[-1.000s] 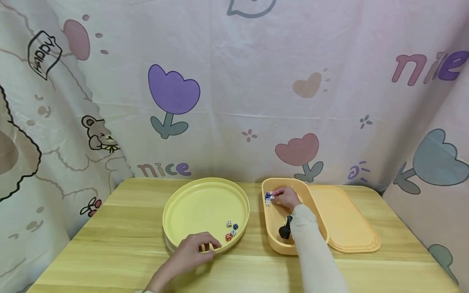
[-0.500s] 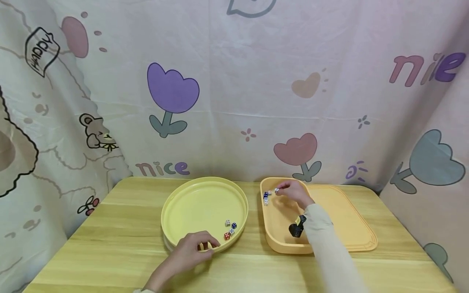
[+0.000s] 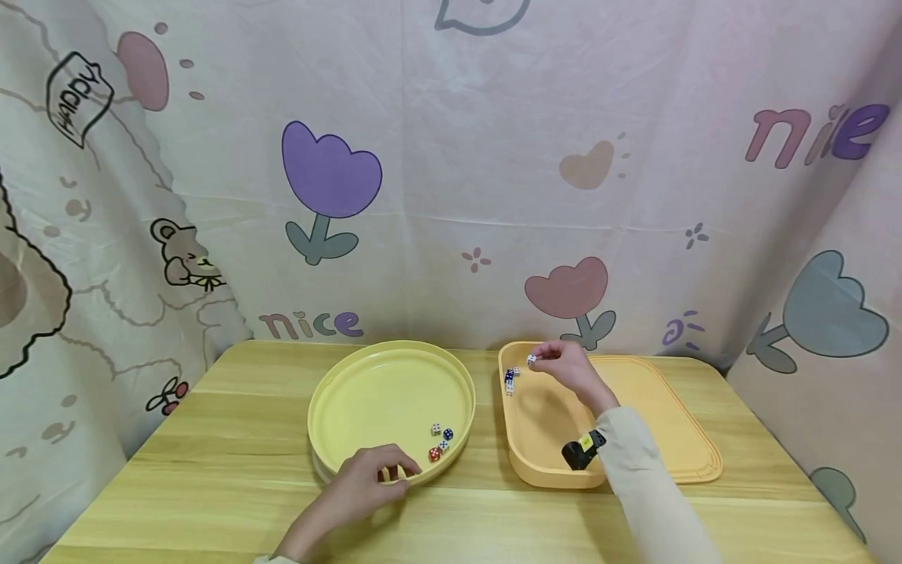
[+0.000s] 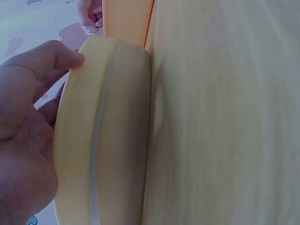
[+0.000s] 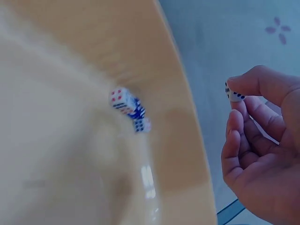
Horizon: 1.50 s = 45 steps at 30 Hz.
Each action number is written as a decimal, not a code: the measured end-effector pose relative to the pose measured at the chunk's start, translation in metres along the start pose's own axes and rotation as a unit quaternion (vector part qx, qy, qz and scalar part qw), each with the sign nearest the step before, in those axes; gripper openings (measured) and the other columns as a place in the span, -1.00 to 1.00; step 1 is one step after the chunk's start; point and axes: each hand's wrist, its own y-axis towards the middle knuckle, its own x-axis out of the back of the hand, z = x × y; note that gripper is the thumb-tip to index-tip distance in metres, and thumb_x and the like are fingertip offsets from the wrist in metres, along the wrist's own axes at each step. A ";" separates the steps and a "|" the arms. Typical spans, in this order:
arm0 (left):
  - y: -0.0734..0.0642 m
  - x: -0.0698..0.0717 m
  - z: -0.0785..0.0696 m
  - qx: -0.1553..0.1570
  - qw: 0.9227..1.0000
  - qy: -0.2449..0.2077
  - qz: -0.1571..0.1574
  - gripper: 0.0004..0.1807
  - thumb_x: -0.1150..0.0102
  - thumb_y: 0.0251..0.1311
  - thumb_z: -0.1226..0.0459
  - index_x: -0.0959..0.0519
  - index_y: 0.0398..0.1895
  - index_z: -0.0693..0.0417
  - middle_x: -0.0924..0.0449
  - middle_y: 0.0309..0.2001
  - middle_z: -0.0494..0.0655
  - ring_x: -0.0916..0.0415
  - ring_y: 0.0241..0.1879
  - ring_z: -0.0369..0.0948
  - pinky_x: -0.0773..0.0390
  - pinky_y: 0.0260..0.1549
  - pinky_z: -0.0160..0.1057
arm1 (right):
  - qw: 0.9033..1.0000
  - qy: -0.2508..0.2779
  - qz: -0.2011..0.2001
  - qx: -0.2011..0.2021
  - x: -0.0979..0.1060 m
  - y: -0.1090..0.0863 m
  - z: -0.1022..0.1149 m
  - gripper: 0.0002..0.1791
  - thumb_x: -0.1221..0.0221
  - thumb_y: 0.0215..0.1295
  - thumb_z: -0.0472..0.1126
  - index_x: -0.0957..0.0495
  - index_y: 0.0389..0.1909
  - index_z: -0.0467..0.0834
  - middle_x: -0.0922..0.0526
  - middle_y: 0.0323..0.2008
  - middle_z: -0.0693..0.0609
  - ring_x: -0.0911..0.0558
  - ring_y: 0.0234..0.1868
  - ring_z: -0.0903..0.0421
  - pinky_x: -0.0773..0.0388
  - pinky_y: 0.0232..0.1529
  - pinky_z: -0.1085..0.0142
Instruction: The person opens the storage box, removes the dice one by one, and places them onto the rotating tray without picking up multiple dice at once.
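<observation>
My right hand [image 3: 572, 370] pinches a white die [image 5: 236, 96] between thumb and fingertips, raised over the far end of the orange rectangular box [image 3: 553, 419]. In the box's far left corner a white die with red pips [image 5: 121, 99] sits beside blue dice [image 3: 509, 376] and another white die [image 5: 139, 125]. My left hand [image 3: 371, 476] grips the near rim of the round yellow tray [image 3: 380, 392], its thumb on the outer wall. Inside that tray, at the right, lie a red die [image 3: 434, 454], a blue die [image 3: 448, 434] and white dice [image 3: 436, 429].
A flat orange lid [image 3: 655, 407] lies right of the box, partly behind my right forearm. A black wrist camera [image 3: 583, 450] hangs over the box's near end. The wooden table [image 3: 225, 439] meets a printed curtain [image 3: 437, 196] at the back.
My right hand has picked up a white die from the group in the box's corner and raised it up and to the right. The left hand stays at the tray rim.
</observation>
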 end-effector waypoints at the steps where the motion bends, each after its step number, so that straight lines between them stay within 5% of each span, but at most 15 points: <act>1: 0.000 0.000 0.000 0.000 1.000 0.000 0.000 -0.79 -0.23 -0.03 0.33 -0.62 -0.32 -0.18 -0.49 -0.40 -0.47 -0.36 -0.44 -0.43 -0.39 -0.52 -0.40 | 1.000 0.002 -0.001 0.004 -0.001 -0.001 0.003 -0.79 -0.26 -0.02 -0.34 -0.54 -0.32 -0.32 -0.56 -0.43 -0.03 -0.51 -0.37 0.13 -0.46 -0.29 0.32; 8: 0.000 0.000 0.001 -0.004 1.000 -0.002 -0.005 -0.79 -0.23 -0.03 0.34 -0.62 -0.33 -0.18 -0.50 -0.40 -0.46 -0.36 -0.45 -0.44 -0.39 -0.53 -0.40 | 0.999 -0.011 0.005 0.051 -0.013 -0.014 0.027 -0.82 -0.27 -0.01 -0.32 -0.56 -0.35 -0.29 -0.55 -0.46 -0.02 -0.49 -0.41 0.13 -0.46 -0.38 0.35; 15: -0.001 -0.001 0.002 -0.005 1.000 -0.002 -0.007 -0.79 -0.24 -0.04 0.34 -0.62 -0.33 -0.17 -0.50 -0.40 -0.46 -0.36 -0.45 -0.44 -0.39 -0.53 -0.40 | 0.994 -0.011 -0.030 0.105 -0.042 -0.032 0.046 -0.87 -0.26 -0.07 -0.42 -0.59 -0.43 -0.25 -0.53 -0.55 0.03 -0.47 -0.48 0.15 -0.43 -0.47 0.40; 30: -0.002 -0.001 0.001 -0.004 1.000 -0.010 -0.003 -0.80 -0.24 -0.03 0.34 -0.62 -0.32 -0.14 -0.51 -0.39 -0.44 -0.36 -0.44 -0.44 -0.40 -0.53 -0.40 | 0.991 0.049 0.005 0.123 -0.094 -0.070 0.090 -0.85 -0.23 -0.06 -0.51 -0.56 -0.38 -0.41 -0.56 -0.47 -0.17 -0.50 -0.44 0.05 -0.45 -0.42 0.41; 40: -0.001 -0.002 0.000 -0.012 1.000 -0.011 -0.002 -0.80 -0.23 -0.02 0.34 -0.62 -0.32 -0.15 -0.50 -0.40 -0.44 -0.36 -0.44 -0.43 -0.40 -0.52 -0.40 | 0.989 0.057 0.055 0.127 -0.121 -0.074 0.096 -0.85 -0.23 0.00 -0.45 -0.55 -0.36 -0.39 -0.55 -0.47 -0.15 -0.50 -0.44 0.03 -0.45 -0.45 0.42; 45: 0.000 0.000 0.000 -0.014 1.000 -0.006 -0.005 -0.80 -0.24 -0.02 0.33 -0.62 -0.32 -0.17 -0.50 -0.40 -0.45 -0.36 -0.44 -0.43 -0.39 -0.54 -0.40 | 0.989 0.062 0.061 0.121 -0.131 -0.064 0.077 -0.85 -0.26 0.00 -0.40 -0.56 -0.36 -0.34 -0.55 -0.49 -0.07 -0.49 -0.46 0.09 -0.46 -0.48 0.41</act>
